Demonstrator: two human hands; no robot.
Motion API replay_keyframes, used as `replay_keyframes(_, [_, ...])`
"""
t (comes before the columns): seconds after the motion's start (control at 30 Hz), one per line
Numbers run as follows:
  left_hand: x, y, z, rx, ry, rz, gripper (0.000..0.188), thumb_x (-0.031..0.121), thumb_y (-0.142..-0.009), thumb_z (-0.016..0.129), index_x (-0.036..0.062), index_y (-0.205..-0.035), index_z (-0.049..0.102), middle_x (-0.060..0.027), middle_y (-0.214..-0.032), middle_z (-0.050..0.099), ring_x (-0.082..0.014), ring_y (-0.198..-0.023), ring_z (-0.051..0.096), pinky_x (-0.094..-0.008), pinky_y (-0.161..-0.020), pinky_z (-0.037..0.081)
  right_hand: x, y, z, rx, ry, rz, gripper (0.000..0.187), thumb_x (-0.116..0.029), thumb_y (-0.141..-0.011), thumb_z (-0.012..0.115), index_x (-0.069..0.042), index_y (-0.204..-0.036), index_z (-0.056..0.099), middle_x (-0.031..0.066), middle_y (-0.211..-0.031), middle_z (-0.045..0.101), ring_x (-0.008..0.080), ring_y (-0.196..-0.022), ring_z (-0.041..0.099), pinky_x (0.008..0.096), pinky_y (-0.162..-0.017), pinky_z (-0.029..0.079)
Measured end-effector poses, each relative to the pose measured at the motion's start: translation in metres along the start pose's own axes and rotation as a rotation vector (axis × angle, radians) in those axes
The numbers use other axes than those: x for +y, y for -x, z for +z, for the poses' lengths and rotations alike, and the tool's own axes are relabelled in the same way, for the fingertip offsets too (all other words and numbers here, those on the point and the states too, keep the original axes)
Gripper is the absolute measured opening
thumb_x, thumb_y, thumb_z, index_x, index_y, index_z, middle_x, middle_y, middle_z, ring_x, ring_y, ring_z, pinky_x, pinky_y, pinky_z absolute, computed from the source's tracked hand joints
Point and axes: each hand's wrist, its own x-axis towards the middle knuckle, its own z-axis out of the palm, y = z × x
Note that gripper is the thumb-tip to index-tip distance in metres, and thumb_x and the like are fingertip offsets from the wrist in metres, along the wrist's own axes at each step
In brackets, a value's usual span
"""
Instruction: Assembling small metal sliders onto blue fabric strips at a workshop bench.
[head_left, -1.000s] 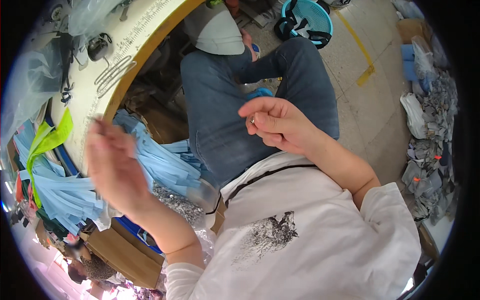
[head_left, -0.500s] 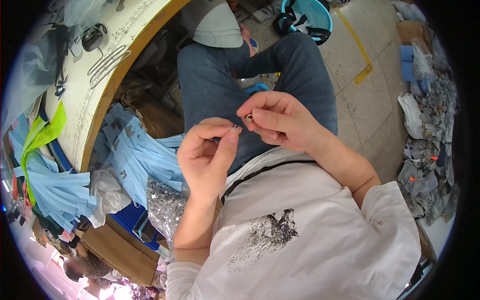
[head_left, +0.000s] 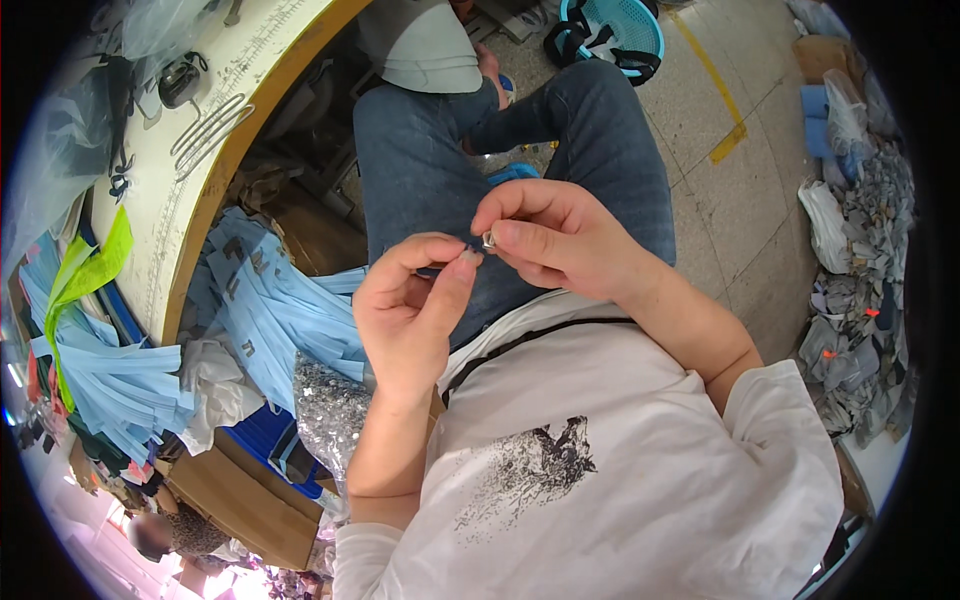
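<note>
Above my lap, my right hand [head_left: 565, 240] pinches a small shiny silver metal piece [head_left: 488, 241] between thumb and forefinger. Just left of it, my left hand [head_left: 405, 315] is closed, thumb tip against forefinger. A tiny dark bit shows at its fingertips, too small to name. Both sets of fingertips almost meet, and the metal piece sits right beside that dark bit. Beneath my hands are my legs in blue jeans [head_left: 410, 150].
A pale worktable [head_left: 290, 50] curves along the left, bearing bent metal wire [head_left: 212, 135]. Light blue fabric strips [head_left: 270, 300] hang below it. A turquoise basket [head_left: 640, 35] stands on the floor ahead. Grey scraps [head_left: 865, 270] are heaped at right. Another person [head_left: 190, 530] is at lower left.
My right hand has moved slightly left, bringing the metal piece up close to my left fingertips. A dark bit now shows there. My left hand has barely moved.
</note>
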Motion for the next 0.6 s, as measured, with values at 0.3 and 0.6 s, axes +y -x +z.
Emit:
replay_keyframes(0.3, [-0.0037, -0.0004, -0.0028, -0.071, 0.084, -0.02, 0.017, -0.015, -0.084, 0.059, -0.0027, -0.096, 0.058, -0.0129, -0.1, 0.063, -0.0147, -0.088, 0.062, -0.0224, -0.073, 0.05, -0.0023, 0.0023, 0.0041, -0.004, 0.108, -0.031, 0.018, -0.014, -0.098, 0.055, -0.002, -0.109, 0.061, -0.0057, -0.071, 0.049, -0.0001, -0.051, 0.032, 0.0172, -0.043, 0.023])
replay_keyframes(0.6, [-0.0036, -0.0002, -0.0042, -0.033, -0.052, 0.031, 0.014, -0.01, -0.084, 0.057, -0.0012, -0.094, 0.059, -0.0167, -0.095, 0.064, -0.0127, -0.063, 0.055, -0.0248, -0.053, 0.044, 0.0022, -0.0008, 0.005, 0.071, 0.323, -0.233, 0.013, -0.011, -0.095, 0.061, -0.002, -0.104, 0.063, -0.0026, -0.088, 0.055, 0.0009, -0.07, 0.046, 0.0162, -0.058, 0.037])
